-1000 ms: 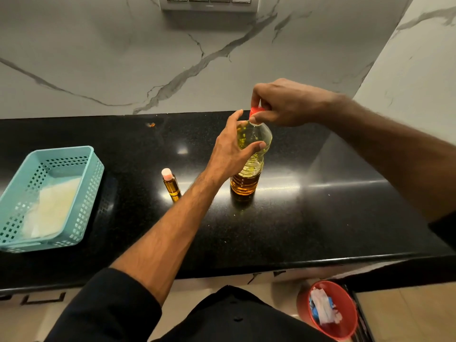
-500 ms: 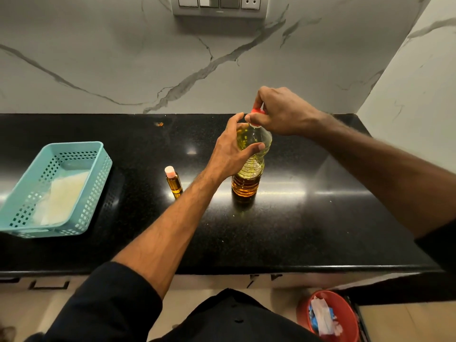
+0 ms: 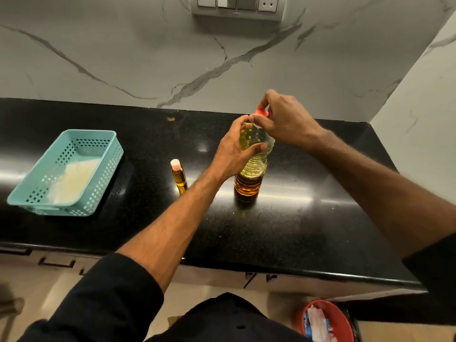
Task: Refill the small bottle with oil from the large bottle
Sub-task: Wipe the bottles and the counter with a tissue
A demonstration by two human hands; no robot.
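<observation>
The large clear bottle (image 3: 253,174) stands upright on the black counter (image 3: 283,218), with amber oil in its lower part. My left hand (image 3: 234,149) wraps around its shoulder from the left. Fingertips of my right hand (image 3: 283,119) pinch the red cap (image 3: 262,112) on its neck. The small bottle (image 3: 179,177), holding amber oil under a pale pink cap, stands upright on the counter a little to the left, touched by neither hand.
A teal perforated basket (image 3: 74,144) with a pale cloth inside sits at the counter's left. A marble wall with a switch panel (image 3: 237,7) runs behind. A red bin (image 3: 340,324) with rubbish stands on the floor at lower right.
The view has shifted, lowering everything in frame. Both hands stay on the large bottle; my right hand's fingers have turned a little around the red cap.
</observation>
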